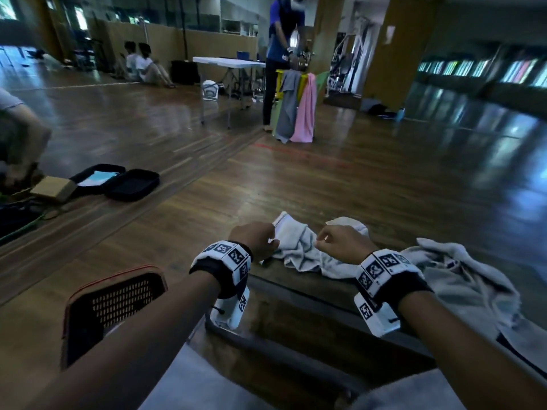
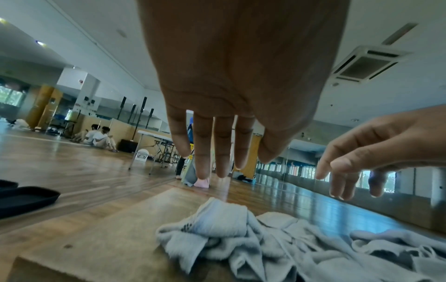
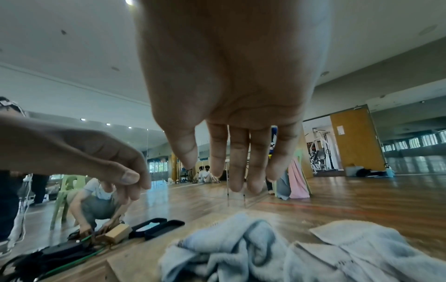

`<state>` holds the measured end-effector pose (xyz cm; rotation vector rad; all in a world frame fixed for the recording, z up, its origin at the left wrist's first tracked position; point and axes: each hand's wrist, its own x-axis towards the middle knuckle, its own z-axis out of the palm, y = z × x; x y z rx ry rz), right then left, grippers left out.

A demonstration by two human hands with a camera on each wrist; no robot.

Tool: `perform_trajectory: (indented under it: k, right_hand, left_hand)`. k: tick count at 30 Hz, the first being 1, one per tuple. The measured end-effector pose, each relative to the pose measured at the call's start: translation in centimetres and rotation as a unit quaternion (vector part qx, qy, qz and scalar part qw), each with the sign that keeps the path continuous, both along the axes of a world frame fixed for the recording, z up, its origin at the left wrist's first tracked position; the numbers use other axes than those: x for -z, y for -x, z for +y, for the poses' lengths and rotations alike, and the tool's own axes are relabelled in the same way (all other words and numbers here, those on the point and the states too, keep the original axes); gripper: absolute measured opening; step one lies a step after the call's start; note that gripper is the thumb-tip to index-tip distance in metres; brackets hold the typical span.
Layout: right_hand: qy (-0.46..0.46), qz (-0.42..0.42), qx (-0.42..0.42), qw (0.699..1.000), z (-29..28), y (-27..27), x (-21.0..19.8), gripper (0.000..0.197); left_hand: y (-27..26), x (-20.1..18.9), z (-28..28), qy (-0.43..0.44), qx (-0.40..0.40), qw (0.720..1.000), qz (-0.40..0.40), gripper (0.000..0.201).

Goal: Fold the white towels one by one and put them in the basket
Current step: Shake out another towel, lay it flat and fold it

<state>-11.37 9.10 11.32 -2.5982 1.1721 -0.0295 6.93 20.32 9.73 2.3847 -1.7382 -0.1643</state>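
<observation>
A crumpled white towel (image 1: 302, 250) (image 2: 241, 238) (image 3: 241, 248) lies on a low wooden table (image 2: 108, 238) in front of me. My left hand (image 1: 257, 241) (image 2: 231, 167) hovers just above the towel's left end, fingers straight and hanging down, holding nothing. My right hand (image 1: 340, 241) (image 3: 229, 177) hovers over its right part, fingers also straight and empty. A second rumpled white towel (image 1: 467, 279) lies to the right, under my right forearm. A brown perforated basket (image 1: 118, 300) stands at the lower left, beside my left forearm.
An open black case (image 1: 118, 182) and a cardboard box (image 1: 53, 187) lie on the floor to the left, where a person (image 3: 96, 196) crouches. Farther back, a person stands at a rack draped with grey and pink cloths (image 1: 296, 108), next to a white folding table (image 1: 228, 63).
</observation>
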Motion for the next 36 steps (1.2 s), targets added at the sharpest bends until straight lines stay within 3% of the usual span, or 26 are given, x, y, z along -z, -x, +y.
perform_trajectory:
  k: [3,8,14,19,22,26,30,36]
  right_hand:
    - [0.003,-0.002,-0.021,1.000,-1.2,-0.7,2.6,0.023]
    - [0.093,-0.002,-0.083,0.992,-3.7,-3.3,6.6,0.026]
    - [0.191,0.030,-0.134,0.972,-6.5,-7.0,10.6,0.026]
    - [0.263,0.062,-0.154,0.950,-8.7,-8.2,12.3,0.038]
    - [0.283,0.036,-0.169,0.943,-9.2,-8.4,11.7,0.027]
    - [0.256,-0.005,-0.147,0.956,-9.7,-8.2,10.8,0.012]
    - [0.197,-0.062,-0.110,0.972,-10.3,-7.6,8.3,0.021]
    - [0.142,-0.157,-0.047,0.976,-10.7,-5.3,3.0,0.017]
  left_hand:
    - [-0.4,2.8,-1.5,-0.031,-0.004,0.999,-0.013,0.027]
    - [-1.7,8.1,-3.7,-0.056,-0.019,0.998,-0.015,0.028]
    - [-3.0,12.3,-5.1,-0.026,-0.045,0.998,-0.028,0.033]
    - [-3.6,13.7,-5.5,0.006,-0.045,0.997,-0.054,0.022]
    - [-3.9,13.5,-5.6,0.029,-0.049,0.998,-0.032,0.019]
    - [-4.8,12.0,-4.8,0.097,-0.056,0.994,0.004,0.013]
    - [-6.4,8.8,-3.8,0.145,-0.059,0.988,0.007,0.011]
    - [-7.6,3.7,-2.5,0.211,-0.069,0.975,-0.009,0.015]
